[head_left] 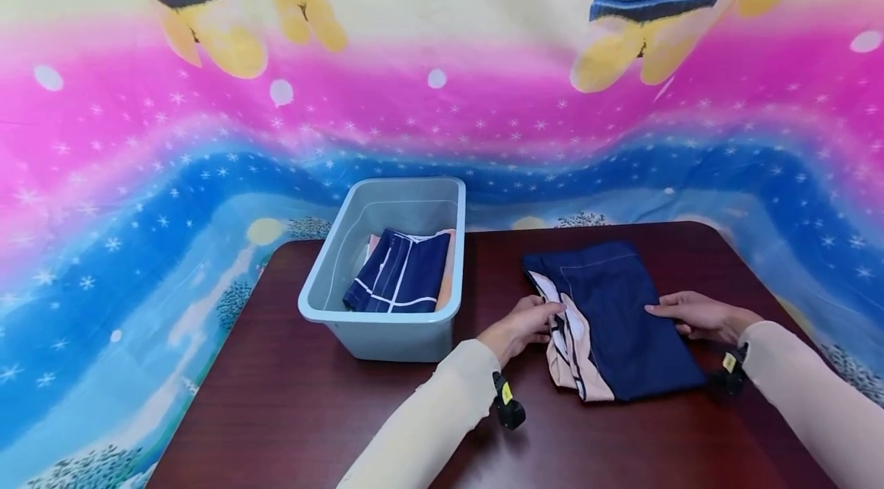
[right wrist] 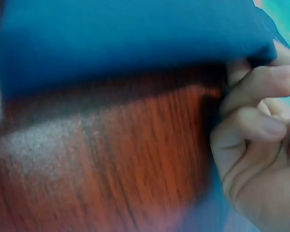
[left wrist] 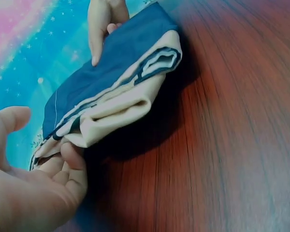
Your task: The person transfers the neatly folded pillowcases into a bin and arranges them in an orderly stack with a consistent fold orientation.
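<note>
A folded navy cloth (head_left: pixel 615 320) with pale pink and white layers showing along its left side lies on the table. At that layered edge is my left hand (head_left: pixel 525 324), its fingers curled under the cloth. In the left wrist view the left thumb (left wrist: pixel 14 118) stands raised, apart from the fabric. My right hand (head_left: pixel 700 316) pinches the opposite edge, thumb on top and fingers beneath. The right wrist view shows curled fingers (right wrist: pixel 256 106) at the corner of the blue fabric (right wrist: pixel 125 43), its edge above the table surface.
A grey-blue plastic tub (head_left: pixel 387 339) stands on the left of the dark wooden table (head_left: pixel 290 412). Inside it lies folded navy cloth with white lines (head_left: pixel 404 270), with peach fabric beside it. A colourful printed curtain (head_left: pixel 442 120) hangs behind the table and along its sides.
</note>
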A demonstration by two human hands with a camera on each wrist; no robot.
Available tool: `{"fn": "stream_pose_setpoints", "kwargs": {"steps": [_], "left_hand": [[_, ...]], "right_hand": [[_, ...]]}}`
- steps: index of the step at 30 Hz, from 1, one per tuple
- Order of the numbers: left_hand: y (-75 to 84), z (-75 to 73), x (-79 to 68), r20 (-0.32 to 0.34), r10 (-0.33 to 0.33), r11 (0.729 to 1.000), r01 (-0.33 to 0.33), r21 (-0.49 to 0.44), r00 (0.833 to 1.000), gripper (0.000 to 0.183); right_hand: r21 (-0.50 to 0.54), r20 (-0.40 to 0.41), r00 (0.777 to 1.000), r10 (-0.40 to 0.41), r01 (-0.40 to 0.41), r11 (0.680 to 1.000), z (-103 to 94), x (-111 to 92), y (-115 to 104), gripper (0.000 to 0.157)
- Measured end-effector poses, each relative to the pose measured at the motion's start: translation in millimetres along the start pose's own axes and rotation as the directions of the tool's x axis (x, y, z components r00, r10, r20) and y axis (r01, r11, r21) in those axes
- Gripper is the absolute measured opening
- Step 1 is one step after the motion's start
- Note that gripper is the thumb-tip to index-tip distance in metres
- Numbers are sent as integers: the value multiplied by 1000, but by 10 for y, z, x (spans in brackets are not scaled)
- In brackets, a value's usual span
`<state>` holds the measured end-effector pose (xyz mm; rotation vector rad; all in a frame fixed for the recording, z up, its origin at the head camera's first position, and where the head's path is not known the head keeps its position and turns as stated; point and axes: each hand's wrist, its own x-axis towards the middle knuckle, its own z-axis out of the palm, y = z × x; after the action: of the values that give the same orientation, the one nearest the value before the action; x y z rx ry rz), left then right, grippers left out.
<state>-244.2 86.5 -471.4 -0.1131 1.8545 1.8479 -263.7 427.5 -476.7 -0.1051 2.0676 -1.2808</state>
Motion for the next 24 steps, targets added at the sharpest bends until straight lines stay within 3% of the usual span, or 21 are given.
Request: {"fn": "stream_pose_setpoints", "kwargs": {"steps": [3,7,15,18,24], "left_hand": [[-22,-21,-19,-21,28,996,-26,82,999,40],[-50,-35,-43,-15,113,971,-107,215,993,53],[-111,-57,-36,12,259,893,-244,378,966,79],[-143,-77,-26,1,279,890,-259,375,960,83],[-146,-117,-19,8,238,931,-231,283,971,85]], "right_hand": [[57,69,996,-48,44,997,9,-12,35,34],[107,134,987,-92,78,991,31,-13,57,32],[107,126,987,-104,91,990,77,-9,66,32],[105,115,986,-123,111,988,105,0,53,32],[110,114,971,-210,197,974,154,10,18,32]]}}
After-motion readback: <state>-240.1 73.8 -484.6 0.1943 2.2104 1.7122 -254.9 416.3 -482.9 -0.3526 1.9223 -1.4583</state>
